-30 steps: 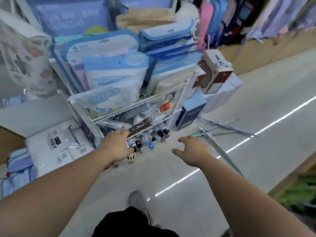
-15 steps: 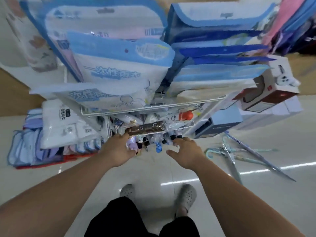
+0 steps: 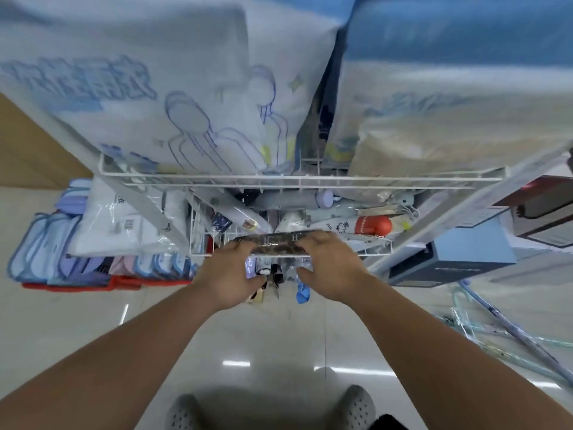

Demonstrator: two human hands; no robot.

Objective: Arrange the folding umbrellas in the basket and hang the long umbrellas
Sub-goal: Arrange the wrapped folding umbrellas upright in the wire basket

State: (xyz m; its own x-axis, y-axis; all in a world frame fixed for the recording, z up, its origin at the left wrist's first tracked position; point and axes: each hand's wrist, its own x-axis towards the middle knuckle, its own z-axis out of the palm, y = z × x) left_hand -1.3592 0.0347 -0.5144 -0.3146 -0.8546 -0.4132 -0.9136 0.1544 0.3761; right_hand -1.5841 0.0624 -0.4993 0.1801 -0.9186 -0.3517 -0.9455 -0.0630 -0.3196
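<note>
While the left hand (image 3: 231, 274) wraps its fingers round one end of a brown folding umbrella (image 3: 277, 243), the right hand (image 3: 331, 268) clasps the other end, fingers over the top and thumb beneath. The umbrella, a slim cylinder in a glossy, mottled sleeve, lies crosswise on the front rim of the white wire basket (image 3: 376, 245). Inside the basket lie other folding umbrellas (image 3: 288, 201), mostly pale grey and blue tubes in clear wrapping, one with a rounded red cap (image 3: 372, 225). Their number cannot be counted, because an upper wire shelf (image 3: 300, 181) crosses in front of them. Soft plastic packs (image 3: 155, 88) printed in blue line-work bulge over that shelf, blurred and cut off by the top edge. Below the basket hang small handles (image 3: 302, 293), partly hidden by the hands. Long umbrellas (image 3: 508, 333), thin and wrapped in clear film, lie on the glossy tiled floor (image 3: 263, 336) at the right, cut off by the frame. Cardboard boxes (image 3: 465, 262) stand beside the rack. Grey perforated clogs (image 3: 356, 405) show at the bottom edge.
</note>
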